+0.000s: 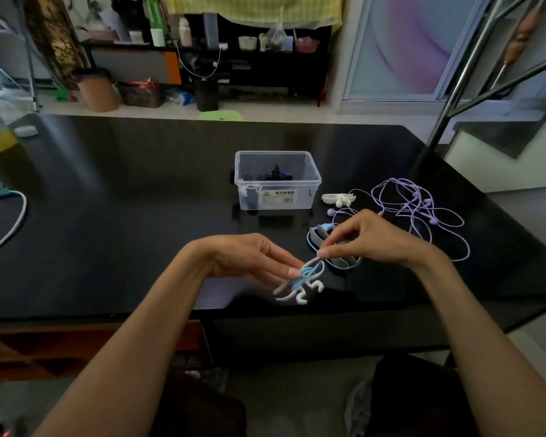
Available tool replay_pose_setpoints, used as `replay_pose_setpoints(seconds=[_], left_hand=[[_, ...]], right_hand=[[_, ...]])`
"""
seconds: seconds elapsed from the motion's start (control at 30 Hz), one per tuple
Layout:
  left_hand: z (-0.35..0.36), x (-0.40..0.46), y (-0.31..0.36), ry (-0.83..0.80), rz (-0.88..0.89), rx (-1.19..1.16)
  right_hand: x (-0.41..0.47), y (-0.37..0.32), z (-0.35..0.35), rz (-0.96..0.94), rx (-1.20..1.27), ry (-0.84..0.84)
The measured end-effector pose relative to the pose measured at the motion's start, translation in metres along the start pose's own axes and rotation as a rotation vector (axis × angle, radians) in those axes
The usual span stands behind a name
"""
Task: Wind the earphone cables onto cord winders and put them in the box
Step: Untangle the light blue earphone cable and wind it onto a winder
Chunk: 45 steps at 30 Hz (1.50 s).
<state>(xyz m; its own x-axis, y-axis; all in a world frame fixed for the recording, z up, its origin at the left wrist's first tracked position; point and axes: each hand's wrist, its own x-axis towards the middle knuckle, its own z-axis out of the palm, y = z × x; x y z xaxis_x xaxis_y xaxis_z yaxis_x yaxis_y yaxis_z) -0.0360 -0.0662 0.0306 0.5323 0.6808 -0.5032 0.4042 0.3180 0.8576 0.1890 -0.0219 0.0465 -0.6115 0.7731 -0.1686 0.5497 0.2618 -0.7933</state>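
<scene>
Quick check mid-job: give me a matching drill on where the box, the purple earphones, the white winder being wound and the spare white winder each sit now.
Things:
1. clear box
2. purple earphones
3. white winder with blue cable
4. spare white winder

Places:
A. loose tangle on the table, far right
B. held above the table between left hand and right hand
C. on the table, just right of the box
D. middle of the table, with dark items inside

Pairs: 1-D, 2-A, 3-B, 4-C
</scene>
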Motion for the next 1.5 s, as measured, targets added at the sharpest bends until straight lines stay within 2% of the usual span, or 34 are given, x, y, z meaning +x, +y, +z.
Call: replay_pose_setpoints(seconds=[0.1,0.2,0.3,0.43,0.53,0.7,0.83,0.9,1.0,1.13,1.2,1.27,1.37,1.5], left_hand=[[0.001,0.001,-0.001,0.057,0.101,-0.127],[0.000,0.005,-0.005,0.151,0.161,-0.160],[0.003,0.008,-0.007,0.253,0.158,-0.130],[0.005,0.016,-0.007,0.439,0.141,-0.197],[0.004,0.021,-0.009,0.530,0.111,-0.246],[0.004,0.027,-0.008,0.582,0.194,-0.550],[0.004,0.036,-0.012,0.742,0.262,-0.748],[0.005,0.037,-0.012,0.796,0.286,-0.749],[0.006,0.035,-0.007,0.830,0.255,-0.527],[0.009,0.028,-0.005,0.769,0.184,-0.231],[0.009,0.022,-0.004,0.663,0.123,-0.064],[0.008,0.016,-0.001,0.499,0.033,0.075],[0.005,0.010,0.002,0.303,-0.005,0.057],[-0.001,0.008,-0.001,0.166,0.005,-0.014]], right_hand=[[0.006,0.011,0.009,0.036,0.047,0.016],[0.017,0.021,0.021,0.044,0.111,0.124],[0.027,0.024,0.031,0.037,0.141,0.220],[0.038,0.027,0.047,0.066,0.055,0.340],[0.041,0.022,0.055,0.022,-0.008,0.343],[0.043,0.010,0.059,0.002,-0.075,0.363],[0.039,0.000,0.061,0.031,-0.113,0.270],[0.035,-0.006,0.058,0.016,-0.097,0.243],[0.029,-0.014,0.047,-0.028,-0.127,0.281],[0.017,-0.016,0.028,-0.066,-0.279,0.241],[0.013,-0.014,0.021,-0.077,-0.437,0.283],[0.010,-0.012,0.013,-0.090,-0.440,0.301],[0.004,-0.009,0.003,-0.082,-0.261,0.163],[0.003,-0.001,-0.004,-0.071,-0.162,0.039]])
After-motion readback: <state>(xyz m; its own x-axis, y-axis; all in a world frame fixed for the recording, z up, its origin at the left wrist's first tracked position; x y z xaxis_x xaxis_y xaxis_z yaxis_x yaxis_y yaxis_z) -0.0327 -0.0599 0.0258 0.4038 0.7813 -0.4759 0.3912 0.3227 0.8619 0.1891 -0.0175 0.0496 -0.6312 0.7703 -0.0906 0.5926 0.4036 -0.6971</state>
